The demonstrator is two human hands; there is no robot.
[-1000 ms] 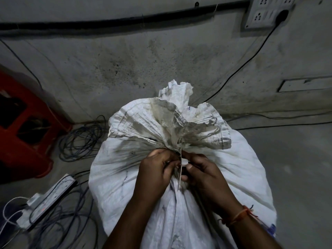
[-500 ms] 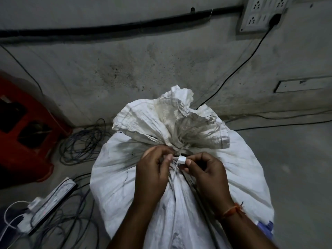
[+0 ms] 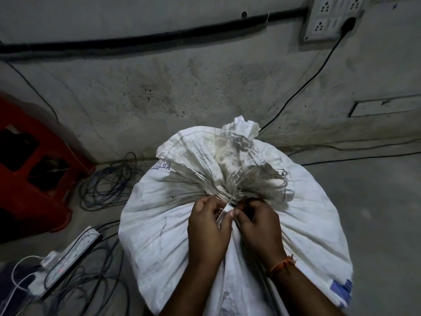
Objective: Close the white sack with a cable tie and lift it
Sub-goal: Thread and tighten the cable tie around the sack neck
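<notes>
A full white woven sack (image 3: 159, 236) stands on the floor in front of me, its mouth gathered into a crumpled bunch at the top. A thin white cable tie (image 3: 224, 212) circles the gathered neck. My left hand (image 3: 208, 226) pinches the tie's loose tail just below the neck. My right hand (image 3: 259, 224) is closed on the tie at its head side, pressed against the sack. Both hands touch each other at the fingertips. The tie's locking head is mostly hidden by my fingers.
A red plastic stool (image 3: 29, 165) stands at the left. Coiled dark cables (image 3: 109, 181) and a power strip (image 3: 68, 254) lie on the floor left of the sack. A grey wall with a socket plate (image 3: 330, 17) and a black conduit (image 3: 159, 37) is behind.
The view has shifted so the sack sits more to the right. My hands have closed in together on the tie below the neck, and the bunch looks drawn tighter.
</notes>
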